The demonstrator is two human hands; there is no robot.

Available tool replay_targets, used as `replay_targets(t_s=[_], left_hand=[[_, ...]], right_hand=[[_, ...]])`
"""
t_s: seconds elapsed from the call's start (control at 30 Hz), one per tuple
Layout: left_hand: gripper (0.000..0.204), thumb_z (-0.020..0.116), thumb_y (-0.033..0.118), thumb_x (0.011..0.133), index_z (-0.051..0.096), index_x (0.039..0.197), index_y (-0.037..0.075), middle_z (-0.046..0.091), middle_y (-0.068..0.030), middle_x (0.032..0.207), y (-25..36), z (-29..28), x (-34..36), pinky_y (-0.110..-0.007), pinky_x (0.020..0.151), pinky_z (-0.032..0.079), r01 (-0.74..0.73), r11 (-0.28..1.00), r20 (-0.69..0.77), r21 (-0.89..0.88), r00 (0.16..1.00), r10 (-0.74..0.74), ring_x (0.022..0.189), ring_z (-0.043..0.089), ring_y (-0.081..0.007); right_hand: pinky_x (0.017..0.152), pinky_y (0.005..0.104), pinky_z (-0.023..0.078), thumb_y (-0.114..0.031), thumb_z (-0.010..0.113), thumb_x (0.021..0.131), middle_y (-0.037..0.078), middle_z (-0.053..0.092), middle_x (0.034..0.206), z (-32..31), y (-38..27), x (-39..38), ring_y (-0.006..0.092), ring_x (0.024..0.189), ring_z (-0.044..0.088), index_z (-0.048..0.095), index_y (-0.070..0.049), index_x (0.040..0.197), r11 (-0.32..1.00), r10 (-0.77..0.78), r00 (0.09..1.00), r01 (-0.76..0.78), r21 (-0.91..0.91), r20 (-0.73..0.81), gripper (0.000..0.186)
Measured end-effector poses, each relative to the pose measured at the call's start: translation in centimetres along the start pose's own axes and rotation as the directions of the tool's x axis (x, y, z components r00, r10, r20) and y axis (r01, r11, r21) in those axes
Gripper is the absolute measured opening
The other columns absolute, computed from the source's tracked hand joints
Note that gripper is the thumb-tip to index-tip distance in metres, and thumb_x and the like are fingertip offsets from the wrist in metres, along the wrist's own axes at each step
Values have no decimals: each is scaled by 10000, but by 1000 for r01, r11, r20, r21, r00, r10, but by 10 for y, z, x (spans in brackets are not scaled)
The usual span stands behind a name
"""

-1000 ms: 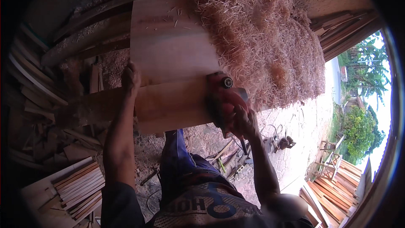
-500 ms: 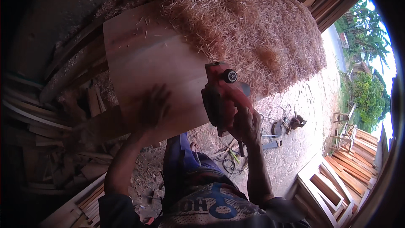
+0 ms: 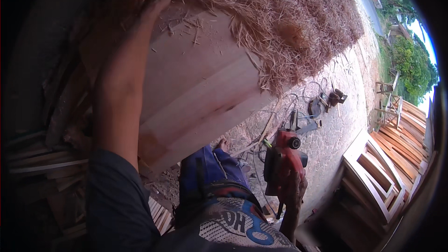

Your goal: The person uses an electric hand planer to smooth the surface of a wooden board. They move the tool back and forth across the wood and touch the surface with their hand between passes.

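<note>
My left arm [image 3: 116, 93] stretches up over a pale wooden board [image 3: 196, 88], with my left hand [image 3: 159, 1] at its far edge among wood shavings [image 3: 294, 28]; the fingers are hidden or too blurred to read. Down at the lower right, my right hand [image 3: 296, 184] is closed round the handle of a red electric planer [image 3: 284, 158], held clear of the board above the paved floor. The shavings lie in a thick heap along the board's far and right sides, with loose slivers scattered on its surface.
Cords and tools [image 3: 322, 105] lie on the paving [image 3: 340, 154]. Wooden trestles [image 3: 389, 112], pale frames [image 3: 368, 168] and stacked slats [image 3: 396, 144] stand at the right. Offcuts [image 3: 46, 168] are piled at the lower left. A road and trees [image 3: 406, 65] show outside.
My left hand has moved from the board's near part up to its far edge. The planer has gone right and down, away from the board's edge, in my right hand.
</note>
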State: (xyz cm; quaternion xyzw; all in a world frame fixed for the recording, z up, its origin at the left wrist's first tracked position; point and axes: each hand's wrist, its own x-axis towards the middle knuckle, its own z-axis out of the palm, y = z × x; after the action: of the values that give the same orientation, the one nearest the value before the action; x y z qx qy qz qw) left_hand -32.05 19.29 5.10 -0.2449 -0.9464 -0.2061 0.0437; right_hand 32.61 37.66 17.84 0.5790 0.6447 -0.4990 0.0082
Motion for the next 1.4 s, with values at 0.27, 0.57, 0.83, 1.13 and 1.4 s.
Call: replay_targets(t_s=[0.27,0.57,0.83,1.13,1.4], left_hand=[[535,430,372,1043,433,1498,91,429,-225,1518,-91,-34,-241,-537,1143,353,251,809,-200,531,965,-168,1423,380,-402],[548,409,356,1041,353,1549,160,294,-195,1609,-69,-43,-351,-540,1099,416,536,843,-341,45,802,-491,1364,432,-479],[530,462,281,1025,380,1522,116,295,-241,1590,-60,-49,-347,-543,997,503,555,832,-335,-10,781,-526,1282,505,-501],[523,441,234,1044,348,1533,74,284,-263,1594,-68,-49,-354,-505,1104,409,473,864,-328,-173,799,-503,1394,403,-465],[456,434,208,1057,437,1472,19,361,-272,1553,-122,-58,-419,-472,1189,312,544,761,-295,-355,707,-643,1457,337,-412]], right_hand=[[622,306,509,-511,649,923,52,675,818,32,-5,2,131,693,634,633,28,1176,966,-259,866,245,89,427,596],[724,404,534,-529,645,912,172,714,821,93,-36,25,265,781,718,641,18,1143,839,-337,598,542,-56,727,594],[607,363,528,-363,614,938,128,693,718,110,-35,9,217,622,685,641,9,1072,817,-369,632,570,-85,682,396],[616,404,522,-412,562,992,153,680,743,258,-171,42,254,668,687,655,-12,1142,619,-606,449,785,35,657,437],[496,383,475,-212,564,991,106,636,747,332,-189,54,261,555,599,587,-57,1214,378,-715,160,907,184,680,273]])
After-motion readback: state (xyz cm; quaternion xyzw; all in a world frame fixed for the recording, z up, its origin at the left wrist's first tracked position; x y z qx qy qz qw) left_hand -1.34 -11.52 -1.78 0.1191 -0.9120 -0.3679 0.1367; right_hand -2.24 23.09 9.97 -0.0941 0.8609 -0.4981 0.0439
